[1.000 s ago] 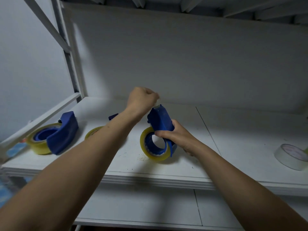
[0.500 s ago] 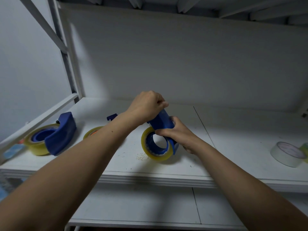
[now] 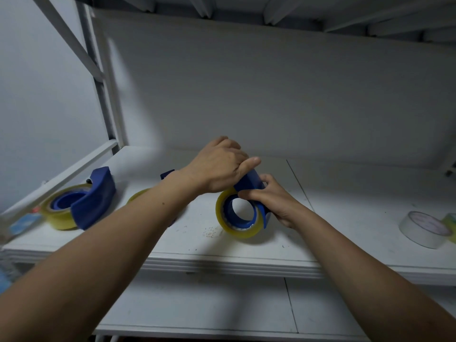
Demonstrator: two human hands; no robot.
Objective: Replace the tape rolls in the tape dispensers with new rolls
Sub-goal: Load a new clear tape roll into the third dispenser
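Dim, bluish light falls from above and to the left, leaving a bright patch in the corner of the white shelf (image 3: pixel 138 156) at centre left and soft shadows under both arms, while the wide lens bends straight lines and smears the frame's left edge

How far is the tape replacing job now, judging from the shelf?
Seemingly done: the left dispenser lies loaded with a yellowish roll. In hand: the middle dispenser, roll fitted, gripped by the right hand while the left hand works its top. Left: a third dispenser, mostly hidden behind the forearm; the white roll sits unused.
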